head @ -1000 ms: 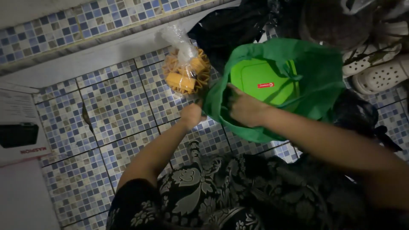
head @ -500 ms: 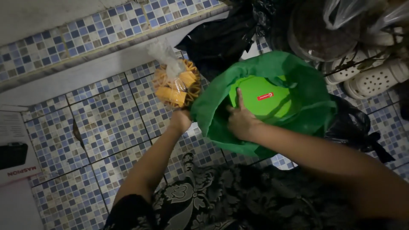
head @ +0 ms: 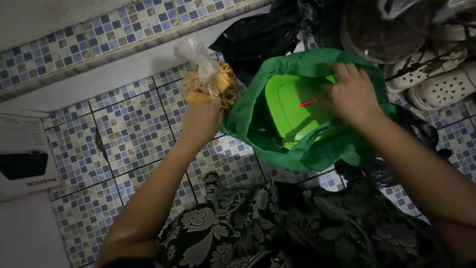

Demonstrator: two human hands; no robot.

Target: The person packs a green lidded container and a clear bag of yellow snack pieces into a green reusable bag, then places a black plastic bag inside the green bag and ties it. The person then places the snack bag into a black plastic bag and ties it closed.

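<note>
Green bag: a cloth bag (head: 317, 149) sits open on the tiled floor (head: 134, 129), in front of the person's knees.
Box in bag: a bright green lidded box (head: 292, 111) lies flat inside, with a small red label (head: 308, 103) on its lid.
Right hand: the right hand (head: 353, 94) is closed on the far edge of the bag's mouth, fingers curled over the cloth, just above the box's right side.
Left hand: the left hand (head: 202, 121) is clamped on the underside of a clear plastic packet of yellow-orange snacks (head: 209, 82), held up just beside the bag's left edge. The packet's twisted top points away from the person.
Hands: well apart, one on each side of the bag's opening.
Behind bag: a black plastic bag (head: 263, 37) and pale perforated sandals (head: 441, 87).
Far left: a white carton (head: 25, 159) with a black rectangle and red lettering printed on it, lying on the floor.
Foreground: dark flowered cloth (head: 277, 228) over the person's lap.
</note>
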